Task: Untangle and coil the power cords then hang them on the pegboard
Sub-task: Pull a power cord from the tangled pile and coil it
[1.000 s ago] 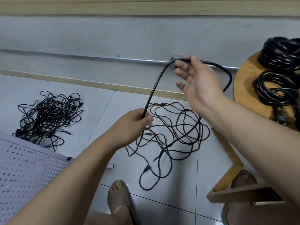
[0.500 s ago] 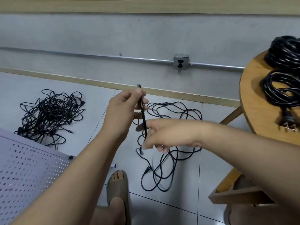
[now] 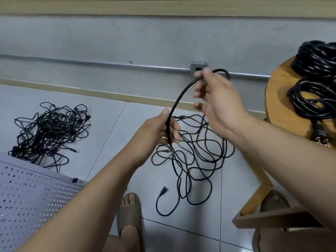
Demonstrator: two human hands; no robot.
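Over the floor tiles, head view: left hand (image 3: 160,130) fingers clamped on the power cord (image 3: 179,99). Right hand (image 3: 216,99), low beside the left half a second ago, is now raised, thumb and forefinger pinching the cord, other fingers apart. An arc spans both hands; the remainder lies loose on the floor. Judgement: another coil turn being measured out.

Tangled cords (image 3: 196,153) on tiled floor (image 3: 112,135)

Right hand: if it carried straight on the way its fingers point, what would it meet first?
Besides the black cord in its grip, the right hand points up-left at the wall; the grey outlet box on the conduit looks first in line, though depth is unclear.
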